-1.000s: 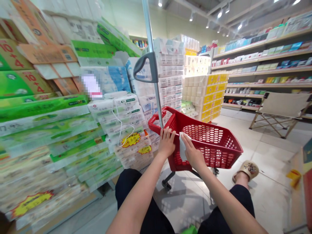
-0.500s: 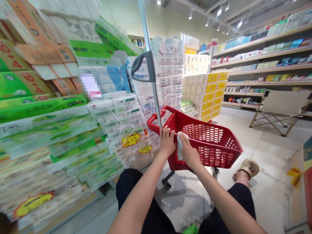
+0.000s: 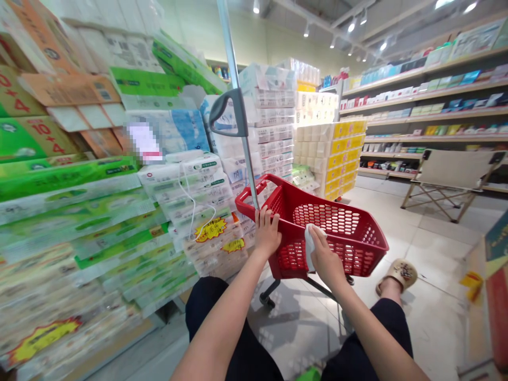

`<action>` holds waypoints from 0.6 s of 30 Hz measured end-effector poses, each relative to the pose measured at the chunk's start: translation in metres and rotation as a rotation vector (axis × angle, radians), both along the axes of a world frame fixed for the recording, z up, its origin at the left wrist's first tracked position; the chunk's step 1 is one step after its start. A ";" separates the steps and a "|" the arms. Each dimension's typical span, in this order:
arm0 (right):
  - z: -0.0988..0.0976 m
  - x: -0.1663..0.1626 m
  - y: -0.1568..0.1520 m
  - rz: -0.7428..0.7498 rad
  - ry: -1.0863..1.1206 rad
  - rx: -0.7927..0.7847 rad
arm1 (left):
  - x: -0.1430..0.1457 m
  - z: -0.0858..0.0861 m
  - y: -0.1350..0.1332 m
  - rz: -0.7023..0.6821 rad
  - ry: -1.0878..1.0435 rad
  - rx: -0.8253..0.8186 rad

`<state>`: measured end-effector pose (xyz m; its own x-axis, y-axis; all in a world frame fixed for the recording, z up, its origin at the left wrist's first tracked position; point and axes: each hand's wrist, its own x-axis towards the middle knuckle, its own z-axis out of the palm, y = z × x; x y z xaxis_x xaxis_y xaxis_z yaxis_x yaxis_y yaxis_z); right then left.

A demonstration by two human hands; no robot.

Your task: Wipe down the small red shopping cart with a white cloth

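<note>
The red shopping cart (image 3: 291, 228) stands on the tiled floor (image 3: 432, 317). The left hand (image 3: 268, 231) lies fingers-over its near rim; whether it grips, I cannot tell. The right hand (image 3: 327, 262) holds a white wipe (image 3: 310, 251) against its near side. Left of the cart, a green carton (image 3: 42, 136) reads "10+4".

Both bare arms are being held out in front, the left forearm (image 3: 223, 320) and right forearm (image 3: 371, 323) being angled inward. The left hand (image 3: 268, 234) is being held with fingers slightly parted, the right hand (image 3: 326, 259) with fingers extended close together.
</note>
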<state>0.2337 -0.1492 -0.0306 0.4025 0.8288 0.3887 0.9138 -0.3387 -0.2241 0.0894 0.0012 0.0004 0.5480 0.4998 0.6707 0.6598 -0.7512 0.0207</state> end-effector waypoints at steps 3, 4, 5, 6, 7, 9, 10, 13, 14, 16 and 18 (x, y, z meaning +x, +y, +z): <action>0.009 -0.019 0.021 0.041 -0.017 -0.030 | 0.000 -0.001 0.001 0.008 0.007 -0.003; 0.011 -0.022 0.025 0.055 -0.026 -0.038 | -0.001 -0.001 0.002 0.009 0.010 -0.002; 0.012 -0.022 0.026 0.068 -0.034 -0.044 | -0.003 0.000 0.003 0.008 0.015 0.000; 0.012 -0.020 0.025 0.076 -0.041 -0.048 | -0.005 0.000 0.004 0.004 0.020 0.002; 0.010 -0.015 0.021 0.081 -0.045 -0.049 | -0.007 0.001 0.005 -0.003 0.026 0.005; 0.006 0.000 0.008 0.086 -0.042 -0.036 | -0.012 0.003 0.007 -0.019 0.037 0.013; 0.003 0.008 0.001 0.085 -0.035 -0.022 | -0.014 0.004 0.007 -0.025 0.039 0.017; -0.006 0.027 -0.019 0.075 -0.009 0.025 | -0.016 0.005 0.007 -0.013 0.028 0.022; -0.008 0.029 -0.022 0.067 -0.003 0.037 | -0.015 0.005 0.006 0.005 0.015 0.022; -0.010 0.026 -0.023 0.044 0.007 0.062 | -0.008 0.003 0.001 0.046 -0.006 0.022; -0.009 0.018 -0.018 0.033 0.011 0.083 | 0.003 -0.001 -0.008 0.033 0.019 0.029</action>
<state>0.2516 -0.1674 -0.0399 0.3799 0.8066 0.4528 0.9216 -0.2881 -0.2601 0.0921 -0.0071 -0.0003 0.5445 0.4986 0.6744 0.6842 -0.7291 -0.0134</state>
